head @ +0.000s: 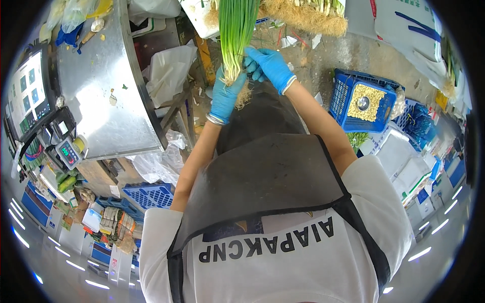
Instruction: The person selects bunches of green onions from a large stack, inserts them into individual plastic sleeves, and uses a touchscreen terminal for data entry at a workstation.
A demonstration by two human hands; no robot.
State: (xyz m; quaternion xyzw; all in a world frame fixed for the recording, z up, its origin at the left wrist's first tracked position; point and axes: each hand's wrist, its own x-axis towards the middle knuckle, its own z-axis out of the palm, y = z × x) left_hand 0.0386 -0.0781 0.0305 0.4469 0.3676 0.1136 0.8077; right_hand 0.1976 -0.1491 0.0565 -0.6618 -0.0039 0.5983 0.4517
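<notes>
A bundle of green onions (235, 34) hangs before me with its green stalks toward the top of the head view and its pale, rooted ends toward my body. My left hand (226, 94), in a blue glove, is closed around the white lower ends, with roots hanging out beside the palm. Just right of the bundle is my right hand (269, 67), also gloved in blue, its fingers curled close to the stalks. Whether those fingers pinch anything thin cannot be made out. More green onions with bushy tan roots (310, 17) lie beyond, at the top.
A stainless steel table (110, 83) stands at left, with a knife (86, 39) and garlic on it. A scale display (68, 152) is at its near corner. Right of me sits a blue crate (343, 102) holding peeled garlic cloves (373, 100). Plastic bags hang below the table's edge.
</notes>
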